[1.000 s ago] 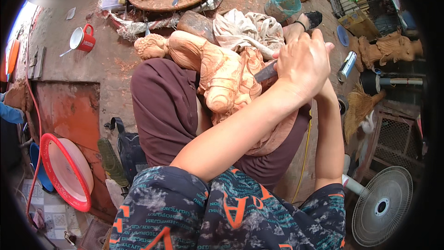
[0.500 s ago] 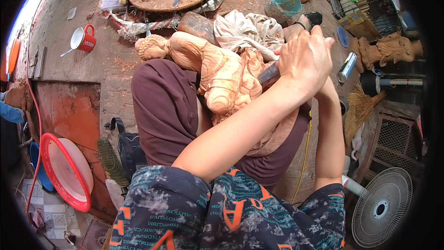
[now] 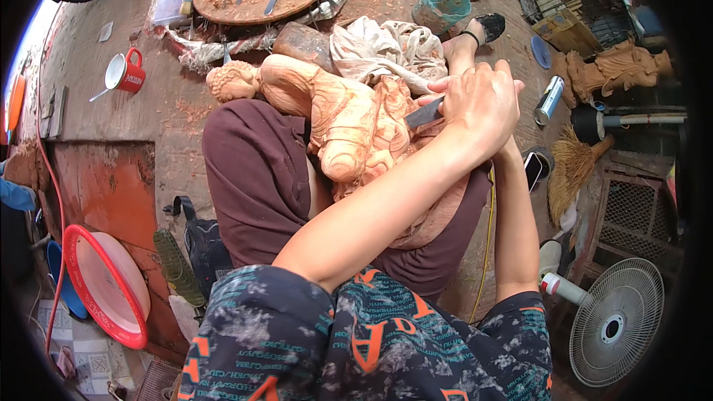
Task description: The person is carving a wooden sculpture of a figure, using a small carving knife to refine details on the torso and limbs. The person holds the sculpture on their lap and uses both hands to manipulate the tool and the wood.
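Observation:
A carved wooden figure (image 3: pixel 345 115) with a curly-haired head lies tilted across my lap, its head toward the upper left. My left hand (image 3: pixel 483 108) is closed around a flat metal chisel (image 3: pixel 425 114), whose blade points left and meets the carving near its right side. Beneath it, my right hand (image 3: pixel 509 145) is wrapped on the same tool, with most of its fingers hidden. The chisel's handle is covered by the two hands. A bunched white cloth (image 3: pixel 386 48) and a wooden block (image 3: pixel 303 44) lie just beyond the figure.
A round tray (image 3: pixel 223 11) of tools and shavings lies at the far side, beside a green bucket (image 3: pixel 441 6). On the left are a red mug (image 3: pixel 132 74) and a red-rimmed basin (image 3: pixel 111 282). A fan (image 3: pixel 615 327), broom (image 3: pixel 575 171) and spray can (image 3: pixel 549 100) stand right.
The whole view has shifted slightly. Both hands keep their grip on the chisel but sit a little lower, and more of its blade shows against the carving.

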Motion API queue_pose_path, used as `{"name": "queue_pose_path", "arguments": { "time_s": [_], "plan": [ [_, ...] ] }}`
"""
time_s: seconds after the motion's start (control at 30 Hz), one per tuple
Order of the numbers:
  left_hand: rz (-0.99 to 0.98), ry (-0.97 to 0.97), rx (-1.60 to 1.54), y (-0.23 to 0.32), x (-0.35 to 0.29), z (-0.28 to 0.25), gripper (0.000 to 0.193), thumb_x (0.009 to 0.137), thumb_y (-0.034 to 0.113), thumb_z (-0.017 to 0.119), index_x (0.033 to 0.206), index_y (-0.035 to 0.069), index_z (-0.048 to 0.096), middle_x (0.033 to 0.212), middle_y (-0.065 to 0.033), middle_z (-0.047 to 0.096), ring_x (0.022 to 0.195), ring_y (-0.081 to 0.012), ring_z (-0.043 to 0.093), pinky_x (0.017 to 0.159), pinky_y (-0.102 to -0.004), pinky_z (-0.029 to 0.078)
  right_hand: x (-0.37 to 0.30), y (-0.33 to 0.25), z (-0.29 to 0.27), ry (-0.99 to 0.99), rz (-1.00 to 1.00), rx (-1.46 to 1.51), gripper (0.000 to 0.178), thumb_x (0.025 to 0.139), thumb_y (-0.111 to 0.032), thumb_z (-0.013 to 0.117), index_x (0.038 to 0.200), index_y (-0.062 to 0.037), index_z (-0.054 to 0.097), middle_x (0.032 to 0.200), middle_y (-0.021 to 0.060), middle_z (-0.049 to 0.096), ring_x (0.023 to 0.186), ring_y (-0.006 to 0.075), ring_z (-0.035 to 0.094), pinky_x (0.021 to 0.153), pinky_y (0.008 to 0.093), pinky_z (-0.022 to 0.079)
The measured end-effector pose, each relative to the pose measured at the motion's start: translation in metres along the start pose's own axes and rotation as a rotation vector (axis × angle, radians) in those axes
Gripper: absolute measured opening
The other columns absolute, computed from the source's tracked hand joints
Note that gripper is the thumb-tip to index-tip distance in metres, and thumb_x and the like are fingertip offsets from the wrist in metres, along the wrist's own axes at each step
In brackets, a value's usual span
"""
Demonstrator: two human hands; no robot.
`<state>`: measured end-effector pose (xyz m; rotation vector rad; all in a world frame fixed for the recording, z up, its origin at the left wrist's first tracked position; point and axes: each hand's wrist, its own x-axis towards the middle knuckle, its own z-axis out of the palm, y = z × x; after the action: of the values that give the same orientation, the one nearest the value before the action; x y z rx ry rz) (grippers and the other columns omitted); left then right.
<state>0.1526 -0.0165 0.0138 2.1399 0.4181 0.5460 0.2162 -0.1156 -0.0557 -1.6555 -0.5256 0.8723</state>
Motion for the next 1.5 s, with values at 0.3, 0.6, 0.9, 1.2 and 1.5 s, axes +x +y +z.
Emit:
{"name": "queue_pose_path", "arguments": {
  "time_s": [0.3, 0.6, 0.9, 1.2, 1.5],
  "plan": [
    [0.156, 0.000, 0.069, 0.001, -0.014, 0.006, 0.034, 0.091, 0.031, 0.060, 0.108, 0.003, 0.064, 0.087, -0.0190, 0.068, 0.079, -0.0367, 0.068, 0.067, -0.0488, 0.053, -0.019, 0.009, 0.003, 0.055, -0.077, -0.012, 0.049, 0.087, -0.039, 0.056, 0.115, 0.0004, 0.060, 0.109, 0.0131, 0.067, 0.108, 0.0227, 0.060, 0.099, 0.0421, 0.043],
    [0.409, -0.064, -0.069, 0.002, -0.033, -0.013, 0.039, 0.086, 0.022, 0.067, 0.117, 0.003, 0.056, 0.089, -0.0186, 0.062, 0.084, -0.0368, 0.064, 0.073, -0.0454, 0.050, -0.032, 0.005, 0.017, 0.093, -0.274, -0.090, 0.051, 0.086, -0.043, 0.053, 0.112, 0.0003, 0.061, 0.106, 0.0139, 0.068, 0.108, 0.0237, 0.061, 0.100, 0.0435, 0.042],
    [0.715, -0.050, -0.252, 0.015, -0.068, -0.043, 0.015, 0.071, 0.013, 0.071, 0.080, 0.004, 0.062, 0.082, -0.0115, 0.058, 0.079, -0.0295, 0.060, 0.073, -0.0405, 0.046, -0.082, -0.026, 0.053, 0.060, -0.675, -0.460, 0.054, 0.086, -0.047, 0.050, 0.110, 0.0002, 0.063, 0.103, 0.0146, 0.069, 0.108, 0.0247, 0.062, 0.100, 0.0450, 0.041],
    [0.725, -0.008, -0.134, -0.010, -0.063, -0.054, 0.018, 0.074, 0.018, 0.074, 0.076, 0.006, 0.060, 0.077, -0.0089, 0.058, 0.073, -0.0274, 0.060, 0.070, -0.0385, 0.048, -0.048, -0.025, 0.055, -0.068, -0.781, -0.474, 0.058, 0.085, -0.050, 0.046, 0.107, 0.0001, 0.064, 0.101, 0.0154, 0.070, 0.108, 0.0256, 0.062, 0.101, 0.0464, 0.040],
    [0.807, -0.245, -0.106, -0.030, -0.070, -0.062, 0.036, 0.084, 0.039, 0.063, 0.071, 0.006, 0.055, 0.077, -0.0112, 0.053, 0.074, -0.0262, 0.060, 0.066, -0.0396, 0.047, -0.055, -0.020, 0.052, -0.091, -0.766, -0.471, 0.062, 0.085, -0.054, 0.043, 0.105, 0.0000, 0.065, 0.098, 0.0161, 0.071, 0.108, 0.0266, 0.063, 0.102, 0.0478, 0.039]
  ]
}}
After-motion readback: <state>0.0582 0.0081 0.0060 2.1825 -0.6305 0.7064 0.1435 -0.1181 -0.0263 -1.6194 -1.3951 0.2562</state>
